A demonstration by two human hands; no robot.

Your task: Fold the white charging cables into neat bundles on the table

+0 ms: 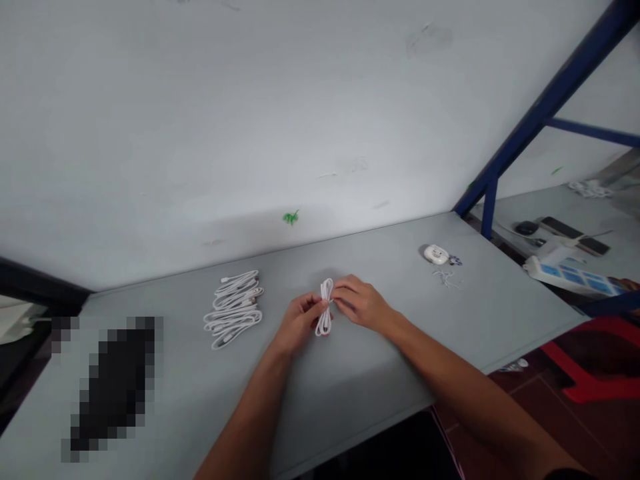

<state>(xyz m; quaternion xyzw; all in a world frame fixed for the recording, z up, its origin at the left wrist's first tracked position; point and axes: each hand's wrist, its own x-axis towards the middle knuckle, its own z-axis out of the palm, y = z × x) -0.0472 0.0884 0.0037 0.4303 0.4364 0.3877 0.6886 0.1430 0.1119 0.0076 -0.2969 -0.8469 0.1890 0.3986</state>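
Note:
A coiled white cable [325, 308] is held upright-long over the grey table [380, 373] between both hands. My left hand [299, 323] pinches its middle from the left, fingers closed on it. My right hand [361, 302] grips the same middle from the right, fingers curled. To the left lies a pile of several coiled white cables [233, 308] on the table, apart from my hands.
A small white case [436, 253] and thin ties [449, 277] lie at the table's far right. A blurred black patch [113, 390] covers the near left. A blue frame post [537, 110] rises at right, with a white power strip [570, 275] and a red stool [595, 363] beyond.

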